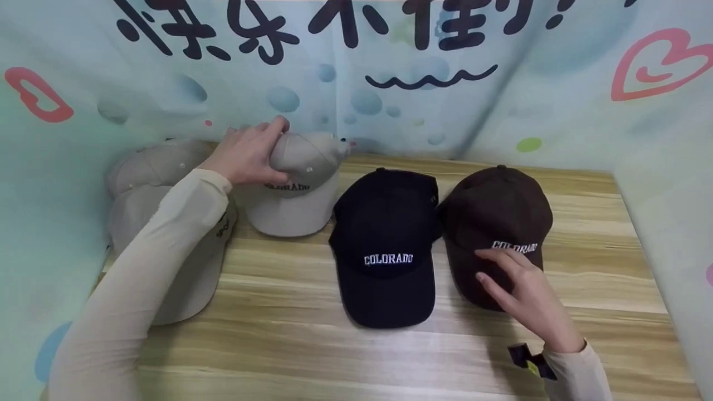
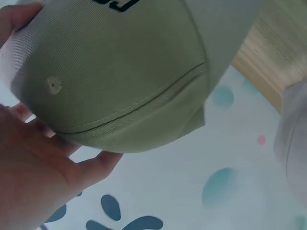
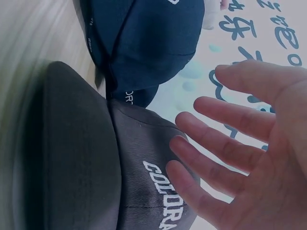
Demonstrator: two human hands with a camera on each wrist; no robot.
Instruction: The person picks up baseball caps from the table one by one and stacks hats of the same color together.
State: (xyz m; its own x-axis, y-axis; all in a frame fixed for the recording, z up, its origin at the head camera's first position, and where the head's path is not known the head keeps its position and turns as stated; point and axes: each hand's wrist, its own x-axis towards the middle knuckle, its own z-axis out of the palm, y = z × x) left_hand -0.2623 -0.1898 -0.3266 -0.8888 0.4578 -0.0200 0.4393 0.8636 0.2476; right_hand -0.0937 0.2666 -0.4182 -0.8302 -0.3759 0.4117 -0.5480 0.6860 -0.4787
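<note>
At the back, my left hand (image 1: 248,153) grips the crown of a light grey baseball cap (image 1: 309,159) with dark COLORADO lettering, thumb in front and fingers over the top. The left wrist view shows the crown of this cap (image 2: 129,72) close up between thumb and fingers. On the right, my right hand (image 1: 529,295) hovers by the brim of a dark brown COLORADO cap (image 1: 496,206), holding nothing. In the right wrist view its fingers (image 3: 216,143) are spread and relaxed near that cap. Between the hands sits a black-navy COLORADO cap (image 1: 387,217).
Grey caps (image 1: 192,284) lie at the left, one behind another, partly hidden by my left sleeve. A wood-grain table (image 1: 289,345) carries everything. Printed cloth (image 1: 334,94) with dark characters and hearts hangs behind and along both sides.
</note>
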